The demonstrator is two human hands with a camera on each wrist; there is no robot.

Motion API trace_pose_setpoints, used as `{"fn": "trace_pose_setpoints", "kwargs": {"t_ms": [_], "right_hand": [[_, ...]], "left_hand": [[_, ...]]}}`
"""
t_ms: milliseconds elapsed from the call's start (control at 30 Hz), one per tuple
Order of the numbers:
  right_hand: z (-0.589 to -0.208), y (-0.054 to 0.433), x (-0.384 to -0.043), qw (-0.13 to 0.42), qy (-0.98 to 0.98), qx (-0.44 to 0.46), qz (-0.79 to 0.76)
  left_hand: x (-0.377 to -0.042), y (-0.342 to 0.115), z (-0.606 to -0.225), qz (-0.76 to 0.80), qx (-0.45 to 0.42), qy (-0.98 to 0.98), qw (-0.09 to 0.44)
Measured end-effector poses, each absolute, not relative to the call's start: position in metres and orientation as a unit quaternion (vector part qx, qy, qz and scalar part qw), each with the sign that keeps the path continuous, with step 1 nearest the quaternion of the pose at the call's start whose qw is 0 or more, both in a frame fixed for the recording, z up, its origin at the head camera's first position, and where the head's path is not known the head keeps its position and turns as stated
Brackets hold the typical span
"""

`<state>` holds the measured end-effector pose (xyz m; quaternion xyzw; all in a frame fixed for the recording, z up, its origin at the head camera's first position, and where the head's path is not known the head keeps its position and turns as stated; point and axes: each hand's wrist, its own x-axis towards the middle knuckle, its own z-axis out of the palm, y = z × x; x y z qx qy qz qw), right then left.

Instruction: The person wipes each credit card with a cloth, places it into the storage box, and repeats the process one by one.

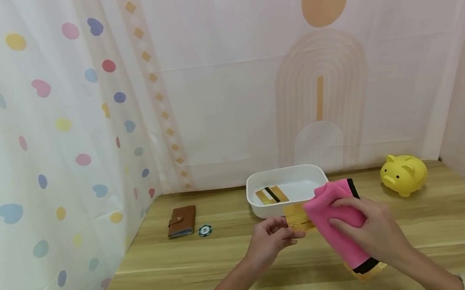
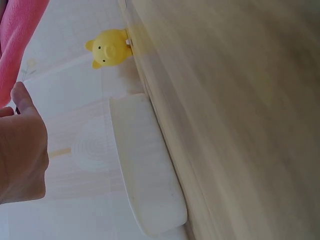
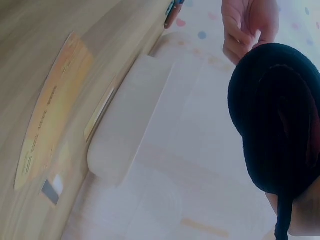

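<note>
Over the table, my left hand (image 1: 271, 244) pinches a gold bank card (image 1: 298, 219) by its left edge. My right hand (image 1: 375, 226) grips a folded pink cloth (image 1: 332, 223) with black trim, which covers the card's right end. Whether the cloth wraps both faces of the card, I cannot tell. In the right wrist view the black trim (image 3: 265, 115) hides most of the right hand. Another gold card (image 3: 52, 110) lies on the table and shows only partly below the cloth in the head view. The left wrist view cuts off the left hand (image 2: 22, 155).
Behind the hands stands a white bin (image 1: 284, 173) with a gold card (image 1: 271, 195) in it. A brown wallet (image 1: 182, 221) and a poker chip (image 1: 205, 230) lie on the left. At the back right is a yellow piggy bank (image 1: 403, 174). Curtains enclose the wooden table (image 1: 168, 281).
</note>
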<state>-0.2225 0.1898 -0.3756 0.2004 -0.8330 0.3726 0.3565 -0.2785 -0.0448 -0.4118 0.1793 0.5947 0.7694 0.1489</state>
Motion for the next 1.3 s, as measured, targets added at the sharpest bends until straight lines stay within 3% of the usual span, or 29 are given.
{"fn": "trace_pose_setpoints", "kwargs": {"t_ms": [667,1300], "right_hand": [[-0.373,0.163,-0.229,0.318,-0.843,0.196,0.386],[-0.384,0.158,-0.233,0.374,-0.843,0.232,0.309]], "left_hand": [[-0.277,-0.043,-0.416,0.738,0.209,0.622,0.157],[-0.273,-0.048,-0.410,0.648,0.252,0.714,0.088]]}}
